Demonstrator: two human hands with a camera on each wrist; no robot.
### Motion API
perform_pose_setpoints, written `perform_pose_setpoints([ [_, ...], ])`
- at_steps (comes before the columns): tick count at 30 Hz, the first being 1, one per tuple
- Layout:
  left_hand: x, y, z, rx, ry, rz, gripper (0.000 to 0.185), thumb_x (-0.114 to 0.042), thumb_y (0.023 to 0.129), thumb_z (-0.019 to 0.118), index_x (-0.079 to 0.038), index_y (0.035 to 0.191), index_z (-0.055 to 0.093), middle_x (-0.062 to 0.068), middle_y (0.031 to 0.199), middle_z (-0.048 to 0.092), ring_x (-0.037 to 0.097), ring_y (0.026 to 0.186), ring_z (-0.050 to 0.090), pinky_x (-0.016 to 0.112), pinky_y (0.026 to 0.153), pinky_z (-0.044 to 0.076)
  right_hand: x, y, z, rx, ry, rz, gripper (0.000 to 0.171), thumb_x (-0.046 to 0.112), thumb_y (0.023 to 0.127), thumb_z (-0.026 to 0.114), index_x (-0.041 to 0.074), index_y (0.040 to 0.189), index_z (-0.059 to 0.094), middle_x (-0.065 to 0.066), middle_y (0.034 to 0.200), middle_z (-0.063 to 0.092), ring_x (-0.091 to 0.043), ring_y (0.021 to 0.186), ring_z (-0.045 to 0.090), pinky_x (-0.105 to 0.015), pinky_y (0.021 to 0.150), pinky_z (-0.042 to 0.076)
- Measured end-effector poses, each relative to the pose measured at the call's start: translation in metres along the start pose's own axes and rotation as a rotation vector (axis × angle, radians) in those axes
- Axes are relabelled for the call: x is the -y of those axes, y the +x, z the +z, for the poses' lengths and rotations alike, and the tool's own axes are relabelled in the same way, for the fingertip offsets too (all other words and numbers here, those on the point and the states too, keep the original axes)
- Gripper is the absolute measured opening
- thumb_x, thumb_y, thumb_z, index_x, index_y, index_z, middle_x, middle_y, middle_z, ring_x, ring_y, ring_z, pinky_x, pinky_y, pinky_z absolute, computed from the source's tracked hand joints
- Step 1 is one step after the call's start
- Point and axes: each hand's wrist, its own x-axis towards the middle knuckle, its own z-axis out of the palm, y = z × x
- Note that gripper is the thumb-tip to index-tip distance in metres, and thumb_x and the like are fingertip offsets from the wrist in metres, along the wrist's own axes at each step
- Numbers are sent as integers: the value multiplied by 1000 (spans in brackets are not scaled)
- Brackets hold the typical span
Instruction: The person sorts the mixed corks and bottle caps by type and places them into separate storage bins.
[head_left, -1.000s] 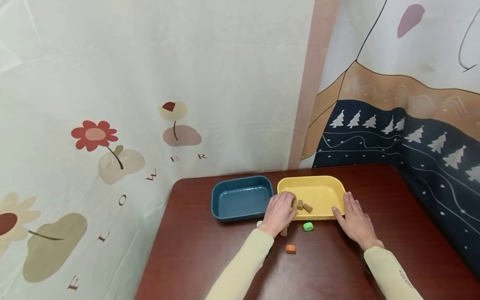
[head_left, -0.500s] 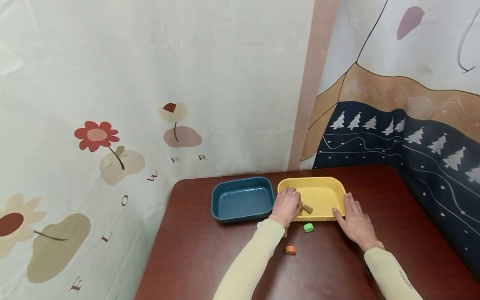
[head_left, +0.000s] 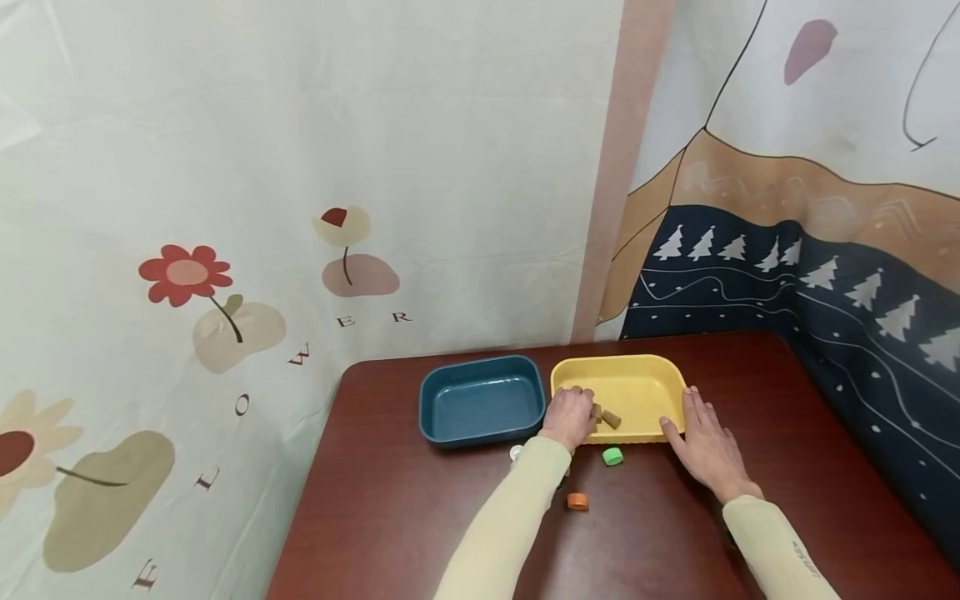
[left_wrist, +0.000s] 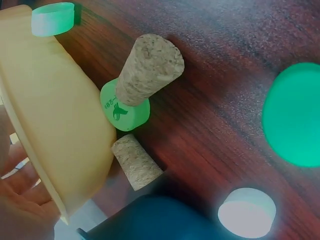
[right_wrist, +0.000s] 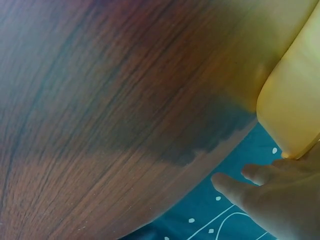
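Note:
My left hand (head_left: 568,414) reaches over the front left corner of the yellow tray (head_left: 648,396), its fingers bent down inside. Two cork stoppers (head_left: 611,418) lie in the tray just right of its fingers. In the left wrist view its fingers (left_wrist: 25,177) show partly behind the tray wall; I cannot tell whether they hold a cork. Outside that wall, one cork (left_wrist: 150,70) overlaps a light green bottle cap (left_wrist: 122,112), and another cork (left_wrist: 137,162) lies nearby. My right hand (head_left: 708,450) rests against the tray's right side, fingers straight and thumb at the front rim.
A dark blue tray (head_left: 480,410) stands left of the yellow one. On the tabletop in front are a bright green cap (head_left: 612,457), an orange cap (head_left: 577,502) and a white cap (head_left: 516,452). A larger green cap (left_wrist: 295,115) shows in the left wrist view.
My left hand has moved from the yellow tray's front edge farther into its left corner, shifting slightly back left at the end. My right hand stays at the tray's right side.

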Motion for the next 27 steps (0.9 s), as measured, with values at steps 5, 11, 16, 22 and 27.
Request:
perform_pose_setpoints([
  [5, 2, -7, 0, -77, -123, -19, 36, -26, 98, 72, -9, 130, 68, 6, 120, 70, 20, 112, 66, 31, 101, 50, 1, 0, 1, 8, 7, 5, 89, 56, 108, 37, -3, 164, 1, -30, 169, 3, -59, 149, 12, -80, 109, 15],
  [11, 3, -31, 5, -231, -137, 49, 50, -29, 98, 71, -7, 141, 59, 12, 144, 58, 29, 138, 52, 40, 116, 39, 0, 1, 0, 0, -2, -1, 89, 57, 108, 36, -4, 163, 2, -31, 168, 4, -59, 148, 14, -80, 108, 16],
  [16, 2, -56, 3, -317, -103, 86, 58, -37, 96, 71, -11, 145, 55, 12, 155, 47, 34, 144, 45, 48, 115, 39, 0, 1, -1, 9, -7, 3, 90, 59, 108, 34, -5, 163, 1, -31, 168, 4, -58, 149, 13, -80, 109, 16],
  [22, 4, -79, 0, -329, -116, 114, 61, -38, 95, 73, -14, 147, 52, 12, 157, 45, 33, 146, 43, 53, 113, 41, 1, 0, -1, 16, 1, 5, 90, 59, 108, 34, -4, 163, 0, -30, 168, 3, -58, 149, 12, -80, 109, 16],
  [27, 8, -98, -2, -348, -121, 152, 69, -34, 90, 79, -11, 149, 51, 15, 159, 42, 32, 147, 41, 55, 112, 41, 1, -1, -2, 12, 1, -5, 91, 59, 108, 33, -4, 163, 0, -31, 168, 3, -59, 149, 13, -80, 109, 16],
])
